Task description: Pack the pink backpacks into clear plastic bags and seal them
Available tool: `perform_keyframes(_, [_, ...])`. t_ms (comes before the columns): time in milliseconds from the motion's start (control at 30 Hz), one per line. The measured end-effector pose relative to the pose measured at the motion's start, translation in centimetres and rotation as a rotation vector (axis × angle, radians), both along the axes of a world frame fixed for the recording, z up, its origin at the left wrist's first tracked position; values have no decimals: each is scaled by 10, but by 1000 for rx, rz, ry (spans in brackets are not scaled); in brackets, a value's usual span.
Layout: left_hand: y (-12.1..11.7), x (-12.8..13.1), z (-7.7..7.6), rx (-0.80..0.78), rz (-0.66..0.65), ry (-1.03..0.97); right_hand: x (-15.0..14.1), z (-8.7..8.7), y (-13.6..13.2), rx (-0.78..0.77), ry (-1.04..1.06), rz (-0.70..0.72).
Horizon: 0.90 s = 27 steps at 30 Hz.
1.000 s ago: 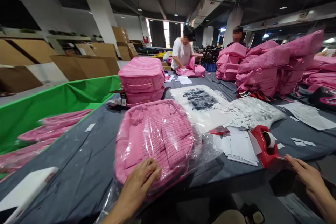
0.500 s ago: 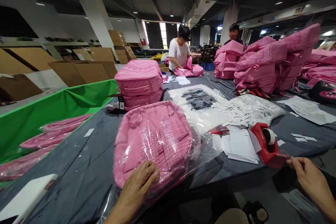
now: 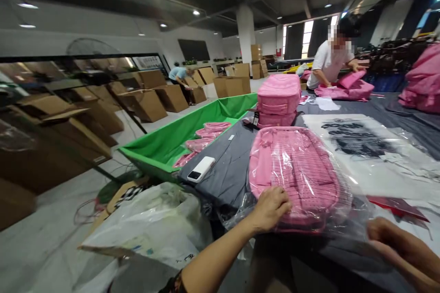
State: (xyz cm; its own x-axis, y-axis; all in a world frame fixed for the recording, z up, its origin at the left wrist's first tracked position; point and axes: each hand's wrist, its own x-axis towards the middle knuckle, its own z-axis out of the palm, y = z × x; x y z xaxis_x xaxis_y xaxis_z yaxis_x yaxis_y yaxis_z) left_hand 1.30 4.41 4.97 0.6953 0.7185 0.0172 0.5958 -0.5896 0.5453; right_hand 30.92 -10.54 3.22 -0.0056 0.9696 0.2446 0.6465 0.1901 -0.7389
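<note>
A pink backpack [image 3: 295, 169] in a clear plastic bag [image 3: 359, 213] lies flat at the near edge of the dark cloth-covered table [image 3: 228, 181], just in front of the stacked pink bags [image 3: 278, 96]. The left hand [image 3: 273, 208] rests on its near edge, fingers bent and close together; whether they pinch the plastic, I cannot tell. The right hand [image 3: 400, 240] is blurred beside the loose plastic on the right, fingers curled in, and I cannot tell if anything is between them. Steadying the backpack calls, I judge, for light, broad pressure from the left hand, since a hard push could slide it over the edge. The loose plastic is best smoothed outward, without tugging, as thin film may crease or tear, and kept clear of the red card [image 3: 398, 208] nearby.
</note>
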Motion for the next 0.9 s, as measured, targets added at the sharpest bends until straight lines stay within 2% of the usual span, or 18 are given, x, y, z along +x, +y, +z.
perform_keyframes(33, [0, 0, 0, 10, 3, 11, -13, 17, 21, -3, -123, 224])
perform_keyframes(100, [-1, 1, 0, 21, 1, 26, -37, 44, 61, 59, -418, 414])
perform_keyframes(133, [-1, 2, -1, 25, -2, 30, -47, 53, 80, 77, -547, 486])
perform_keyframes(200, [-1, 2, 0, 32, -6, 29, -58, 58, 111, 74, -760, 508])
perform_keyframes(267, [-1, 2, 1, 34, -8, 28, -55, 55, 129, 0, -834, 426])
perform_keyframes(367, [1, 2, 2, 35, -18, 38, -38, 49, 133, -121, -703, 221])
perform_keyframes(467, [2, 3, 3, 44, -23, 47, -33, 47, 115, -108, -579, 65])
perform_keyframes(567, [2, 5, 3, 59, -13, 53, -50, 42, 97, -82, -572, 145])
perform_keyframes(667, [-2, -2, 3, 106, -60, 27, -68, 31, 95, -131, -658, 226])
perform_keyframes(800, [-17, -32, 3, 383, -157, 13, -64, 14, 110, -165, -654, 254])
perform_keyframes(900, [-24, -60, 2, 457, -58, 79, -54, 3, 120, -131, -614, 260])
